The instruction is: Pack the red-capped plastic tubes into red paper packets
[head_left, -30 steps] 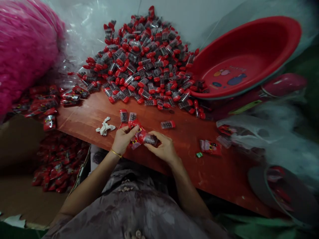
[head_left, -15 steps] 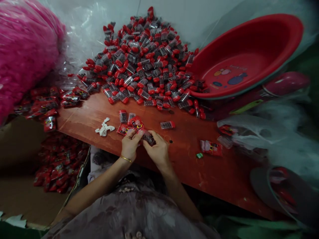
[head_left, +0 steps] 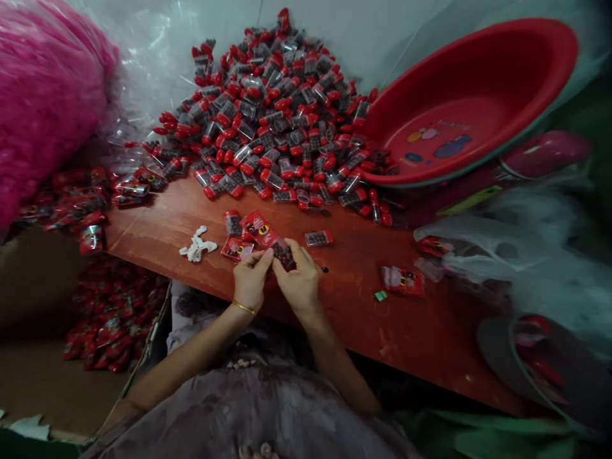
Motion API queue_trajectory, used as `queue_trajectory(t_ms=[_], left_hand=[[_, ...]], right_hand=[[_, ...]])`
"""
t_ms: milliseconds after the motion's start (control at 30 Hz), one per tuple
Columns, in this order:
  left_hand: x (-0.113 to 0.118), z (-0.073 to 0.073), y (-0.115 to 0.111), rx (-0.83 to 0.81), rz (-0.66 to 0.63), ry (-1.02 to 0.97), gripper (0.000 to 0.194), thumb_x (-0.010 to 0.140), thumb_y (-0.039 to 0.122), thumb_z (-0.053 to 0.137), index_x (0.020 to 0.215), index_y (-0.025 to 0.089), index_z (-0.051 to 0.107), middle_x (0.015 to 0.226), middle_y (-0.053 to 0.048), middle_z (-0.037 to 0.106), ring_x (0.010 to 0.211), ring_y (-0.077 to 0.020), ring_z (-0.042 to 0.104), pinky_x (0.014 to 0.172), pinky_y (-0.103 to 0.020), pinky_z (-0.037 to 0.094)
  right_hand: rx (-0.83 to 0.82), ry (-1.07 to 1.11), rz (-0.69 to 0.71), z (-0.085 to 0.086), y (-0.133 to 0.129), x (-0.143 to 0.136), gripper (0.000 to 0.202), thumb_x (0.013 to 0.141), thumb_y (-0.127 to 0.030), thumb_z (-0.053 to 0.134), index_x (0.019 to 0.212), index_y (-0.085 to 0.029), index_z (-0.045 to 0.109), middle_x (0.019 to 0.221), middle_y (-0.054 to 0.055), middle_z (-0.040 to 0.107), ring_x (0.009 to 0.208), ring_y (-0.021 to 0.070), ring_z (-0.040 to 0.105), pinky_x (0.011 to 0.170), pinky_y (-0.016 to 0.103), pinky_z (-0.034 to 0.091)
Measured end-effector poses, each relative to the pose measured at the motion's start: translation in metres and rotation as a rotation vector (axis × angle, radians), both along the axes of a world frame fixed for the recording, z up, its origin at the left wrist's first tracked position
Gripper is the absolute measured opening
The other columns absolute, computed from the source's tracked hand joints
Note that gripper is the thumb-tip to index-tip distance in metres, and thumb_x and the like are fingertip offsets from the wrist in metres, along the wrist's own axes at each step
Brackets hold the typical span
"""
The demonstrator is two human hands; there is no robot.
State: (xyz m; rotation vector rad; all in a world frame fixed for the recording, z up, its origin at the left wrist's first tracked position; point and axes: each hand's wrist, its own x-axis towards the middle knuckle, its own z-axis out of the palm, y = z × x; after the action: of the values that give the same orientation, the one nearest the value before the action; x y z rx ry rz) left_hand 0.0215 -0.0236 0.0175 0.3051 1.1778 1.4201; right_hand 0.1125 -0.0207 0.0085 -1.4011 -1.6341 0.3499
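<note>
Both hands meet over the front edge of the red-brown table (head_left: 349, 287). My right hand (head_left: 300, 280) is closed on a red printed packet (head_left: 261, 228) with a clear part showing dark contents. My left hand (head_left: 249, 280), with a gold bangle at the wrist, pinches the same packet's near edge. Beyond my left fingers lies another red packet (head_left: 234, 247), and a small red-capped container (head_left: 233, 223) stands behind it. A second container (head_left: 318, 238) lies on its side to the right of the held packet.
A large heap of red-capped containers (head_left: 272, 121) fills the back, beside a tilted red basin (head_left: 478, 83). White scraps (head_left: 197, 245) lie at left. Red packets fill a cardboard box (head_left: 38, 376) at lower left. A loose packet (head_left: 402, 280) lies at right.
The packet between my hands has turned and lifted off the one beneath, showing more of its red print and clear part. The whole view has shifted slightly.
</note>
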Motion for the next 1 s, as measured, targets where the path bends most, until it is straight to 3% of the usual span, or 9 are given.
queue_trajectory(t_ms=[200, 333, 467, 600, 700, 833, 1000], left_hand=[[-0.014, 0.002, 0.011, 0.115, -0.133, 0.025, 0.047, 0.053, 0.053, 0.076, 0.051, 0.015, 0.049, 0.041, 0.009, 0.04, 0.038, -0.0021, 0.035, 0.041, -0.017, 0.031], [-0.014, 0.007, 0.016, 0.084, -0.232, -0.006, 0.041, 0.049, 0.047, 0.08, 0.061, 0.014, 0.059, 0.048, 0.004, 0.054, 0.044, -0.007, 0.049, 0.047, -0.02, 0.04], [-0.013, 0.015, 0.016, 0.098, -0.234, -0.055, 0.036, 0.051, 0.04, 0.081, 0.066, 0.013, 0.063, 0.06, -0.001, 0.065, 0.055, -0.0117, 0.059, 0.057, -0.024, 0.047], [-0.02, 0.021, 0.016, 0.173, -0.233, -0.083, 0.033, 0.054, 0.037, 0.08, 0.073, 0.014, 0.065, 0.069, -0.003, 0.068, 0.064, -0.0129, 0.062, 0.06, -0.023, 0.049], [-0.022, 0.019, 0.014, 0.227, -0.342, -0.067, 0.034, 0.058, 0.039, 0.078, 0.078, 0.015, 0.066, 0.069, -0.003, 0.068, 0.057, -0.0119, 0.059, 0.05, -0.022, 0.047], [-0.021, 0.011, 0.007, 0.187, -0.446, -0.025, 0.04, 0.062, 0.045, 0.074, 0.088, 0.015, 0.066, 0.059, -0.001, 0.063, 0.044, -0.0106, 0.053, 0.036, -0.021, 0.04], [-0.02, 0.019, 0.01, 0.189, -0.356, -0.041, 0.038, 0.06, 0.041, 0.077, 0.085, 0.014, 0.067, 0.071, -0.004, 0.069, 0.056, -0.0118, 0.061, 0.048, -0.021, 0.046]], right_hand=[[-0.032, 0.033, 0.058, 0.001, -0.004, -0.001, 0.026, 0.078, -0.029, 0.062, 0.103, -0.023, 0.059, 0.095, 0.007, 0.068, 0.087, 0.0213, 0.064, 0.081, 0.034, 0.051], [-0.059, 0.046, 0.031, 0.001, -0.006, -0.006, 0.026, 0.078, -0.026, 0.061, 0.104, -0.023, 0.06, 0.095, 0.007, 0.067, 0.087, 0.0221, 0.063, 0.082, 0.035, 0.051], [-0.12, 0.195, 0.076, 0.001, -0.005, -0.006, 0.028, 0.074, -0.028, 0.066, 0.101, -0.024, 0.061, 0.096, 0.006, 0.067, 0.089, 0.0208, 0.063, 0.084, 0.035, 0.051], [-0.292, 0.527, 0.182, -0.001, -0.01, -0.002, 0.026, 0.079, -0.036, 0.06, 0.1, -0.021, 0.059, 0.08, 0.001, 0.067, 0.066, 0.0141, 0.063, 0.063, 0.027, 0.054], [-0.406, 0.709, 0.219, -0.001, -0.013, 0.0, 0.023, 0.083, -0.041, 0.055, 0.09, -0.02, 0.058, 0.06, -0.004, 0.058, 0.042, 0.008, 0.05, 0.045, 0.022, 0.047], [-0.451, 0.93, 0.26, 0.0, -0.015, -0.002, 0.027, 0.081, -0.046, 0.057, 0.078, -0.019, 0.055, 0.062, -0.005, 0.057, 0.035, 0.0037, 0.041, 0.04, 0.02, 0.044], [-0.395, 0.816, 0.223, -0.001, -0.02, -0.007, 0.028, 0.08, -0.047, 0.057, 0.078, -0.019, 0.057, 0.06, -0.004, 0.059, 0.035, 0.005, 0.044, 0.034, 0.018, 0.037]])
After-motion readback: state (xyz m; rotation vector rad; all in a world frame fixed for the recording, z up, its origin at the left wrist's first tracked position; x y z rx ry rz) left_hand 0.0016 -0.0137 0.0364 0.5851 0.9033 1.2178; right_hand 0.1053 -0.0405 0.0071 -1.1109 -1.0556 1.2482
